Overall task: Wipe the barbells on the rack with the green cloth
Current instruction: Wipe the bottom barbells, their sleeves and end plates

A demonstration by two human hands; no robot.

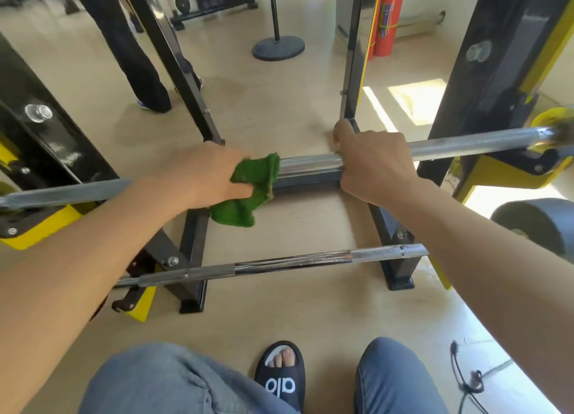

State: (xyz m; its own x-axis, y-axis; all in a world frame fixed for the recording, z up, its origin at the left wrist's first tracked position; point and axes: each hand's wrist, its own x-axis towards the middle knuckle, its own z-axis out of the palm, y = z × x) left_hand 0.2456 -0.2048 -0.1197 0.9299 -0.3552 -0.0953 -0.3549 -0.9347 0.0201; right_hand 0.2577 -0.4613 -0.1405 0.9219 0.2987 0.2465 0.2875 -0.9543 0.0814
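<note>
An upper chrome barbell lies across the black and yellow rack, left to right through the middle of the view. My left hand grips the green cloth, wrapped around the bar at its smooth middle section. Just right of the cloth, my right hand is closed over the same bar. A lower barbell rests on the rack nearer the floor, below my arms, untouched.
Black rack feet stand on the beige floor. A black weight plate sits at the right. A person's dark trouser legs stand beyond the rack. A red fire extinguisher and a round post base are further back.
</note>
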